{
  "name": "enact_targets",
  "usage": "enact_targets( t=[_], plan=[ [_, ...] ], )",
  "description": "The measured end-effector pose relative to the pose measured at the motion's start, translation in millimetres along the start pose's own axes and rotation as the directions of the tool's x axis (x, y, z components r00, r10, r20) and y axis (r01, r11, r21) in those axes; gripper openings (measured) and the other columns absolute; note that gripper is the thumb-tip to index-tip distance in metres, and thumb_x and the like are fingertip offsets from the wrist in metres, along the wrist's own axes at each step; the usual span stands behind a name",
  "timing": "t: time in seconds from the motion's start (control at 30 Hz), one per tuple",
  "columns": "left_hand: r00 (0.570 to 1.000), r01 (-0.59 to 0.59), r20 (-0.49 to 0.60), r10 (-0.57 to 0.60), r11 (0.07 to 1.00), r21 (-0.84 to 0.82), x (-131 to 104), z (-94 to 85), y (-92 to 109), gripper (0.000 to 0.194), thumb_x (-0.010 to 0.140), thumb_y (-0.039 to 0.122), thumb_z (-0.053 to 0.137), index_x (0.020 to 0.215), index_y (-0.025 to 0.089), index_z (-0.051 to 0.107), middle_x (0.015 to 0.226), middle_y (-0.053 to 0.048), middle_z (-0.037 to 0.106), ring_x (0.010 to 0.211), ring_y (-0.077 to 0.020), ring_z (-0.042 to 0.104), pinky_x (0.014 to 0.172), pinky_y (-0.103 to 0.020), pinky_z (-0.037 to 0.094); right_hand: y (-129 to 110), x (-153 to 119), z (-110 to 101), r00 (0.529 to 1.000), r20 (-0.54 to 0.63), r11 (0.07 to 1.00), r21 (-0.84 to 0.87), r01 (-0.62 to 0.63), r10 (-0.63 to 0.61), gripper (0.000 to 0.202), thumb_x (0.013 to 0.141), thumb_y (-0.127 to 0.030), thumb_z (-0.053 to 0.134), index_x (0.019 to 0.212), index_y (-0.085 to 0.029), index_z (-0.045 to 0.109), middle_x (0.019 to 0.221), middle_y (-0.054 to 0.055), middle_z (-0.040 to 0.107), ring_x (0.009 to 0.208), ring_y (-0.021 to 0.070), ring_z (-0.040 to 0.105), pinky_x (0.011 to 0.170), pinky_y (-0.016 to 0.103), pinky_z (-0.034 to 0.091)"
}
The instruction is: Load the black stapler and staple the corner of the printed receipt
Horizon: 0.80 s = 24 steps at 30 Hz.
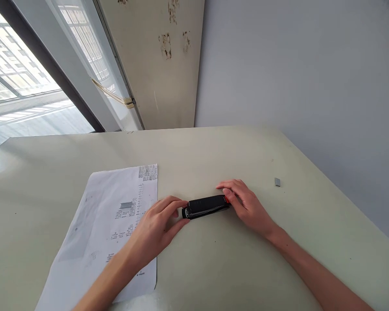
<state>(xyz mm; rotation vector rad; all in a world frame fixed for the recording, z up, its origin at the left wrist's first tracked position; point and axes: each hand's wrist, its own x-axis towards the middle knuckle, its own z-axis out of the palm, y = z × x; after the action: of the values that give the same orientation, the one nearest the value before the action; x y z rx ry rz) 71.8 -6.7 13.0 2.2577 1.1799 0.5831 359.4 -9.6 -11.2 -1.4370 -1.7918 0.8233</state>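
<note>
A black stapler with a red part at its right end lies on the table between my hands. My left hand pinches its left end between thumb and fingers. At the other end, the thumb of my right hand touches the red part, while its fingers reach out loosely beyond it. Beneath my left forearm lie printed paper sheets. On the paper rests a small grey strip of staples. Another short grey piece, likely staples, sits to the right of my right hand.
The pale table ends at a grey wall on the right. Behind it stand a beige door or panel with worn patches, a gold handle and a bright window at left.
</note>
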Motion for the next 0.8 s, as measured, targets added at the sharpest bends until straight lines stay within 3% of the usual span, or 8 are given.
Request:
enact_targets(
  t=[0.1,0.27,0.37,0.47,0.53,0.63,0.8],
  plan=[
    [1.0,-0.006,-0.022,0.006,1.0,0.009,0,0.8,-1,0.021,0.103,0.043,0.054,0.114,0.03,0.066,0.108,-0.005,0.071,0.077,-0.0189,0.068,0.073,-0.035,0.058,-2,0,3,0.999,-0.022,0.999,0.025,-0.03,0.031,0.037,0.107,-0.055,0.04,0.116,-0.031,0.068,0.115,0.008,0.071,0.109,0.0295,0.063,0.091,0.046,0.053],
    [0.998,-0.015,-0.067,0.018,0.999,0.047,1,5.3,-2,0.019,0.104,0.041,0.054,0.108,0.027,0.066,0.102,-0.003,0.072,0.075,-0.0174,0.067,0.07,-0.033,0.056,-4,0,4,0.993,-0.071,0.992,0.088,-0.089,0.095,0.038,0.104,-0.059,0.048,0.109,-0.03,0.071,0.104,0.007,0.073,0.093,0.0272,0.068,0.082,0.042,0.056],
    [0.995,-0.031,-0.09,0.038,0.996,0.082,0,8.3,-2,0.018,0.104,0.041,0.055,0.105,0.026,0.064,0.1,-0.003,0.071,0.075,-0.0166,0.066,0.07,-0.032,0.054,-1,-2,2,0.992,-0.029,0.979,0.166,-0.116,0.123,0.038,0.102,-0.06,0.051,0.116,-0.03,0.07,0.115,0.007,0.074,0.094,0.0257,0.069,0.08,0.039,0.058],
    [0.993,-0.036,-0.111,0.048,0.993,0.108,-1,10.4,0,0.017,0.104,0.041,0.055,0.104,0.026,0.064,0.095,-0.002,0.07,0.074,-0.0168,0.066,0.07,-0.032,0.055,1,-5,0,0.998,0.043,0.988,0.147,-0.056,0.05,0.036,0.101,-0.057,0.056,0.124,-0.031,0.067,0.127,0.007,0.071,0.109,0.0276,0.067,0.09,0.04,0.057],
    [0.991,-0.042,-0.122,0.057,0.992,0.121,-1,11.1,0,0.016,0.105,0.04,0.055,0.104,0.026,0.063,0.093,-0.002,0.07,0.073,-0.0169,0.066,0.07,-0.032,0.055,0,-6,0,0.996,0.085,0.997,0.081,0.016,-0.023,0.036,0.096,-0.054,0.065,0.124,-0.032,0.066,0.125,0.007,0.071,0.112,0.0284,0.066,0.096,0.042,0.054],
    [0.991,-0.049,-0.119,0.065,0.99,0.133,-2,11.2,1,0.015,0.105,0.038,0.054,0.106,0.025,0.064,0.095,-0.003,0.071,0.075,-0.0176,0.067,0.07,-0.033,0.055,-2,-5,0,0.99,0.114,0.996,-0.002,0.085,-0.084,0.03,0.094,-0.051,0.069,0.118,-0.032,0.069,0.111,0.005,0.072,0.104,0.0268,0.066,0.095,0.042,0.053],
    [0.986,-0.093,-0.124,0.114,0.982,0.163,-4,10.0,0,0.015,0.106,0.035,0.053,0.109,0.025,0.063,0.101,-0.004,0.073,0.082,-0.0187,0.07,0.073,-0.033,0.055,-2,-5,0,0.99,0.119,0.997,-0.018,0.073,-0.07,0.024,0.097,-0.05,0.067,0.111,-0.031,0.07,0.103,0.004,0.072,0.096,0.0248,0.066,0.087,0.038,0.054]
  ],
)
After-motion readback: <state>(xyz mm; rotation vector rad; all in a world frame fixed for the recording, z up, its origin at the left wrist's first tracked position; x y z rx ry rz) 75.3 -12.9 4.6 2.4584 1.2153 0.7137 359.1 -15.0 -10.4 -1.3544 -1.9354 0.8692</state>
